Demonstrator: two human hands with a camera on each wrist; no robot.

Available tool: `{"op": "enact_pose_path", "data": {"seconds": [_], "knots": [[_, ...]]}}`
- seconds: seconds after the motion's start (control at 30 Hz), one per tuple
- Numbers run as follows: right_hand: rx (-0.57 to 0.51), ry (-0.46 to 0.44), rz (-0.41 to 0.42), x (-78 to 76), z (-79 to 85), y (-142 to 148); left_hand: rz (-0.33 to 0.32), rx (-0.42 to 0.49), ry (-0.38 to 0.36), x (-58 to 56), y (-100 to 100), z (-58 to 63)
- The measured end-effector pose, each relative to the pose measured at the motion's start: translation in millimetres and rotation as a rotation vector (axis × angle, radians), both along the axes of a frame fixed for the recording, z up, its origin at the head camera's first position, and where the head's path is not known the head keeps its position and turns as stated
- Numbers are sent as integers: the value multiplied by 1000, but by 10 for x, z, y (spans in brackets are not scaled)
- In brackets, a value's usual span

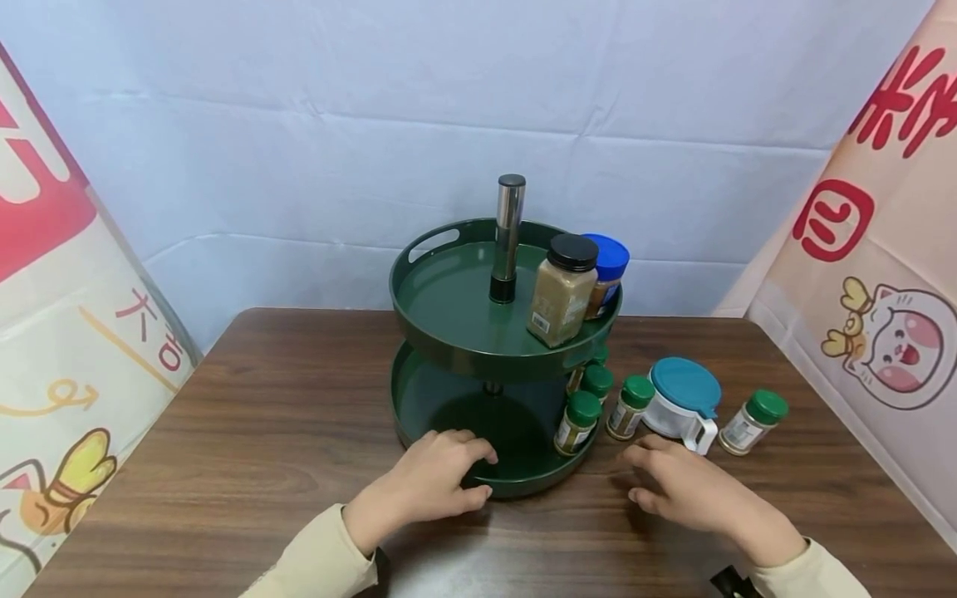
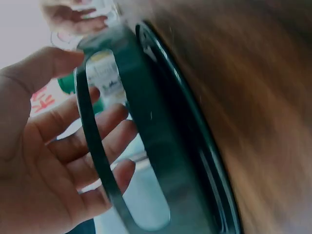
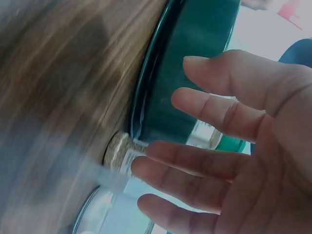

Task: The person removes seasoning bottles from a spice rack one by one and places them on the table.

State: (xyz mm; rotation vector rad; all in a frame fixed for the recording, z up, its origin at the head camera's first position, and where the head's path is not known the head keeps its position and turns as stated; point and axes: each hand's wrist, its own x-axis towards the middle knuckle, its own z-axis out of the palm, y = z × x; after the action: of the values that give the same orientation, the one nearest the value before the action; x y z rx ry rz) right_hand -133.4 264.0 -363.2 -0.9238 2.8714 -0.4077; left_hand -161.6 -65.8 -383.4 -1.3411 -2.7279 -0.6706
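Observation:
A two-tier dark green turntable rack with a metal post stands on the table. My left hand is at the front rim of its lower tier. In the left wrist view, its loosely bent fingers show through the rim's handle slot, the thumb near the rim's top edge; contact is unclear. Three green-lidded spice jars stand on the lower tier's right side. Right of the rack, my right hand hovers with spread fingers and holds nothing. Just beyond it are a green-lidded spice jar and a teal-lidded clear container with a white handle.
On the upper tier stand a black-lidded square jar of pale powder and a blue-lidded jar. Another green-lidded spice jar stands at the right. A white cloth hangs behind the table, with printed banners at both sides.

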Motion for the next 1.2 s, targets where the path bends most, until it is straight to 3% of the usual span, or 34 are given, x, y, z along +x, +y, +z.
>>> {"op": "enact_pose_path", "data": {"seconds": [0.27, 0.53, 0.97, 1.2], "knots": [[-18, -27, -54, -94, -14, 147, -12, -7, -30, 86, 155, -20], [-6, -91, -110, -183, -45, 227, -31, -4, -36, 110, 180, -40], [-10, -57, -100, -189, -69, 223, -32, -3, -29, 105, 148, -43], [-18, -1, -25, -166, -95, 149, -55, -15, -8, 74, 74, -39]]}}
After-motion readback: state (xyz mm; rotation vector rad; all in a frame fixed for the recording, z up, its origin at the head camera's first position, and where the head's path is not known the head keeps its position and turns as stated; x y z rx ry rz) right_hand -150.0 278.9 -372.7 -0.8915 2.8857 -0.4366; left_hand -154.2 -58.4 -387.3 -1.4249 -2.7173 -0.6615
